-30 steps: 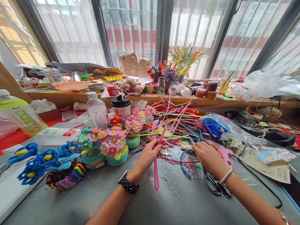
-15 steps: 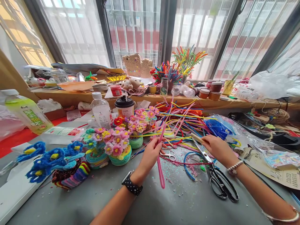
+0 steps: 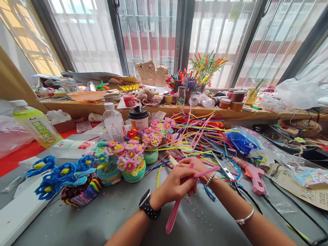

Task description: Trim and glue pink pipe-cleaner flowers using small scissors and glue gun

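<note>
My left hand (image 3: 174, 184), with a dotted watch strap at its wrist, is closed on a bundle of pink pipe cleaners (image 3: 173, 217). One folded end points down toward me, and another pink length (image 3: 210, 171) sticks out to the right. Behind it, partly covered, my right hand (image 3: 194, 165) crosses close by, its fingers closed round a short cream-coloured stick (image 3: 172, 160) whose end shows at the left. Large black-handled scissors (image 3: 225, 171) lie under and beside my right forearm. Yellow and blue pipe cleaners (image 3: 159, 176) lie around my hands.
Pipe-cleaner flower pots (image 3: 133, 171) and blue flowers (image 3: 58, 172) stand to the left. A pink glue gun (image 3: 255, 177) with a black cord lies to the right. Behind are a pipe-cleaner heap (image 3: 202, 128), a lidded cup (image 3: 138, 119), a bottle (image 3: 114, 124) and a cluttered sill (image 3: 159, 108).
My right hand has moved left with the cream stick, from above the large scissors to my left hand. The pink bundle has tilted, and the glue gun has come into sight.
</note>
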Motion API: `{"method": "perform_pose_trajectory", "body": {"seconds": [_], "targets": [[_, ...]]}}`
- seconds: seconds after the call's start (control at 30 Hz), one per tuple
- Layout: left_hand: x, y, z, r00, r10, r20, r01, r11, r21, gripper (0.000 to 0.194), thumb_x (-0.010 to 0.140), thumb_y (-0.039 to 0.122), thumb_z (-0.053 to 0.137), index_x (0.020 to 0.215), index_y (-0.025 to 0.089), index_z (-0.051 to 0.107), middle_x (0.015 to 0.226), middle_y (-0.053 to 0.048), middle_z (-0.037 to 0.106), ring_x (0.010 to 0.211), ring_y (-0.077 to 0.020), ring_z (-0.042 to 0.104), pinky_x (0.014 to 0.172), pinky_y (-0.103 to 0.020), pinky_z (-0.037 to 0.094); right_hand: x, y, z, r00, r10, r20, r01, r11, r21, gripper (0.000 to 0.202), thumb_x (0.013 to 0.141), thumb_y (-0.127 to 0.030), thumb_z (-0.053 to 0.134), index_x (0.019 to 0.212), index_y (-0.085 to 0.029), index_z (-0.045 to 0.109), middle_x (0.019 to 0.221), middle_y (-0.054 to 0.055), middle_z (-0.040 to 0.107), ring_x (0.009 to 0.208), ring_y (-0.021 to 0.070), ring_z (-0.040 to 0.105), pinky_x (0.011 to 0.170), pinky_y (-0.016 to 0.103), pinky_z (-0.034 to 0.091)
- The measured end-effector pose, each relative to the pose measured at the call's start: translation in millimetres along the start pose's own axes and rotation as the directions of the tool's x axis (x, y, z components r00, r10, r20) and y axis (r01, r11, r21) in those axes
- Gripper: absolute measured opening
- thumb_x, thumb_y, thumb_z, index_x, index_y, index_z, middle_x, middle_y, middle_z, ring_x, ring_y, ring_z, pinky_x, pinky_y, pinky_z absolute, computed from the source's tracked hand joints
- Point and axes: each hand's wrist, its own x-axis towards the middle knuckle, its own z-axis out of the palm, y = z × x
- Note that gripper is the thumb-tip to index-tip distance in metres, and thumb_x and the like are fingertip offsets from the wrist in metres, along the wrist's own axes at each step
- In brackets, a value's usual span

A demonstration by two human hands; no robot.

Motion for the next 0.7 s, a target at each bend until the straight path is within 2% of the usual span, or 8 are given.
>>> {"method": "perform_pose_trajectory", "body": {"seconds": [0.1,0.23,0.4,0.5,0.57,0.63,0.7], "targets": [[-0.2,0.2,-0.2,1.000,0.011,0.024,-0.012,0.999,0.044,0.034,0.081,0.032,0.039,0.094,0.012,0.063,0.056,-0.004,0.056,0.045,-0.0092,0.048,0.044,-0.019,0.040,12.7,-2.8,17.4,1.000,-0.006,0.006,0.006,0.996,0.093,0.022,0.065,-0.034,0.061,0.058,-0.013,0.063,0.046,-0.001,0.057,0.042,0.0098,0.051,0.038,0.018,0.035],[-0.6,0.7,0.5,0.998,0.003,0.059,-0.004,0.999,0.031,0.033,0.081,0.032,0.040,0.095,0.012,0.063,0.056,-0.004,0.055,0.045,-0.0095,0.051,0.043,-0.017,0.041,24.6,-5.2,35.3,1.000,0.004,0.027,-0.009,0.980,0.197,0.024,0.067,-0.040,0.060,0.067,-0.016,0.062,0.054,0.003,0.063,0.052,0.0151,0.062,0.044,0.021,0.046],[-1.3,-0.2,0.3,0.997,-0.022,0.074,0.026,0.998,-0.053,0.032,0.081,0.030,0.040,0.099,0.013,0.061,0.058,-0.003,0.054,0.045,-0.0091,0.051,0.043,-0.018,0.042,29.5,-5.9,47.3,0.996,-0.038,0.076,0.024,0.983,0.182,0.022,0.072,-0.032,0.055,0.083,-0.014,0.062,0.069,0.006,0.067,0.069,0.0170,0.066,0.058,0.023,0.052],[-1.4,-0.1,1.0,0.996,-0.023,0.089,0.028,0.998,-0.052,0.031,0.081,0.029,0.041,0.098,0.014,0.061,0.059,-0.003,0.055,0.046,-0.0095,0.052,0.044,-0.019,0.042,29.8,-6.5,49.4,0.991,-0.101,0.085,0.093,0.992,0.087,0.023,0.075,-0.026,0.052,0.092,-0.014,0.061,0.078,0.004,0.068,0.073,0.0158,0.065,0.059,0.022,0.051],[-1.4,0.0,1.7,0.996,-0.020,0.092,0.024,0.999,-0.047,0.030,0.081,0.029,0.041,0.096,0.013,0.061,0.060,-0.003,0.055,0.046,-0.0095,0.052,0.043,-0.019,0.042,32.5,-6.8,47.2,0.989,-0.133,0.062,0.134,0.991,-0.027,0.019,0.076,-0.021,0.050,0.090,-0.015,0.062,0.076,0.003,0.067,0.067,0.0147,0.065,0.056,0.022,0.051],[-1.4,-0.5,2.3,0.996,-0.012,0.083,0.016,0.999,-0.050,0.030,0.081,0.029,0.040,0.095,0.012,0.061,0.058,-0.003,0.054,0.046,-0.0097,0.052,0.043,-0.018,0.042,37.9,-6.9,42.2,0.987,-0.163,-0.005,0.160,0.970,-0.181,0.017,0.075,-0.015,0.049,0.084,-0.014,0.064,0.072,0.004,0.065,0.062,0.0144,0.063,0.056,0.024,0.050],[-1.6,-1.7,2.7,0.998,-0.001,0.068,0.004,0.999,-0.053,0.030,0.081,0.029,0.040,0.092,0.011,0.061,0.057,-0.003,0.054,0.046,-0.0097,0.051,0.043,-0.018,0.041,44.2,-6.7,36.3,0.970,-0.225,-0.090,0.180,0.918,-0.354,0.018,0.071,-0.009,0.050,0.080,-0.014,0.064,0.074,0.006,0.063,0.068,0.0159,0.060,0.065,0.028,0.048]]}}
